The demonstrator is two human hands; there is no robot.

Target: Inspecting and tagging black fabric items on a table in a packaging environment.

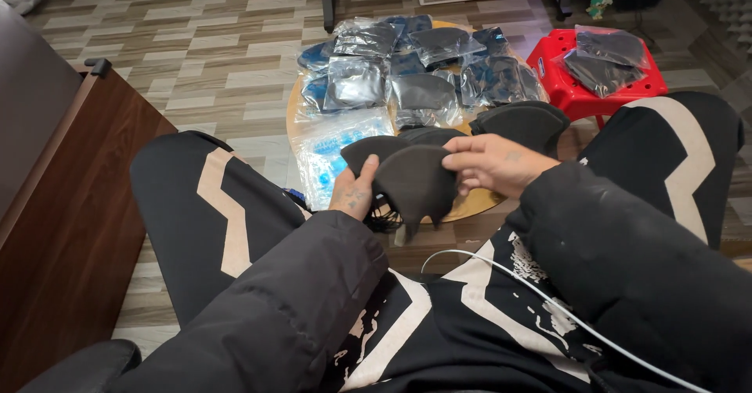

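Head view: black mask (415, 185) held between both hands, over lap, folded, point hanging downward. Left hand (354, 193) pinches left edge, fingers closed; right hand (495, 162) grips top right edge. Bagged masks (423, 68) lie beyond hands on round table (294, 111).

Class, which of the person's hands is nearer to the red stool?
Right. The right hand grips the black mask on the side toward the red stool; the left hand holds the mask's far side, farther from the stool.
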